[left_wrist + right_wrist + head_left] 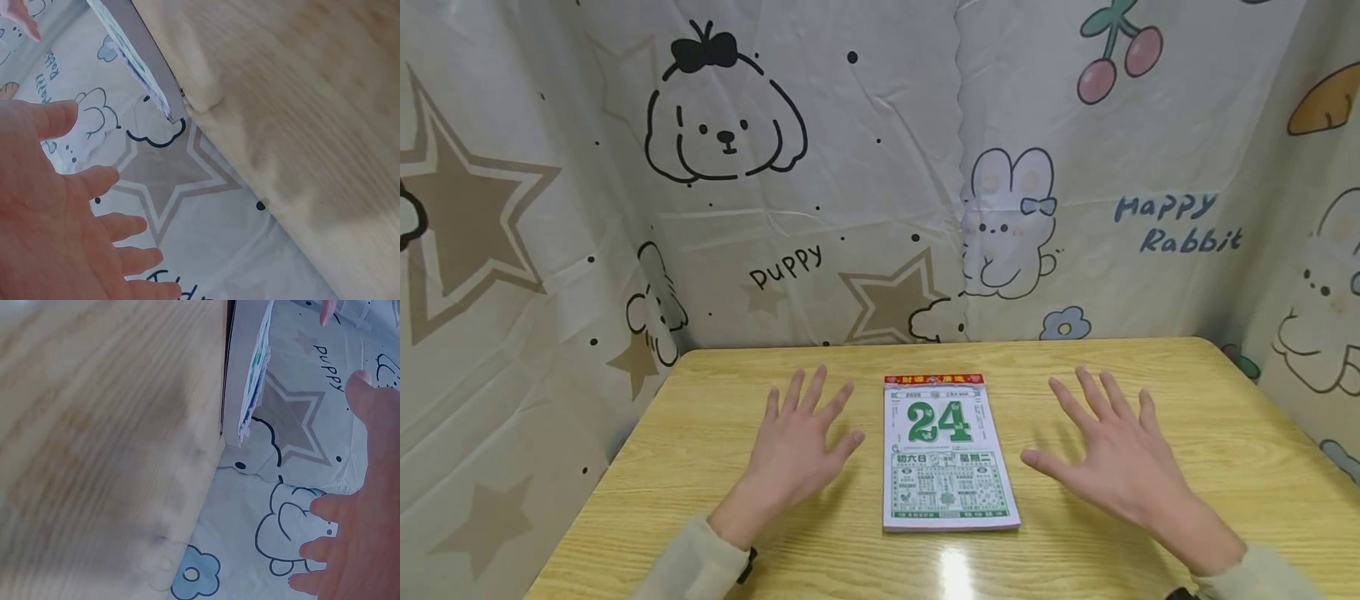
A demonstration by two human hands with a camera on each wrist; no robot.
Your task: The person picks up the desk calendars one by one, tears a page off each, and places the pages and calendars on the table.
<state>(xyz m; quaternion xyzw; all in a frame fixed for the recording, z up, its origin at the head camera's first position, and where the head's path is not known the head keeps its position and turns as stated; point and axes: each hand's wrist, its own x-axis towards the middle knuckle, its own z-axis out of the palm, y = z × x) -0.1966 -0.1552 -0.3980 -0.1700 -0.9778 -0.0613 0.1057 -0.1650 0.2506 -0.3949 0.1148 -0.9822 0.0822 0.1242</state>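
Note:
A thick tear-off calendar (949, 454) lies flat on the wooden table, its page showing a large green 24 under a red top band. To its left my left hand (801, 454) hovers over the wood with fingers spread, touching nothing. On the other side my right hand (1120, 454) is held the same way, fingers apart and thumb toward the calendar. Both wrist views show the calendar's thick page edge (140, 59) beside the spread fingers, and the right wrist view shows my right thumb (362, 390) extended.
The pale yellow wooden table (685, 492) ends at a printed cloth (865, 167) that hangs behind it and along both sides, with puppy, rabbit and star drawings. A bright light reflection lies on the table in front of the calendar.

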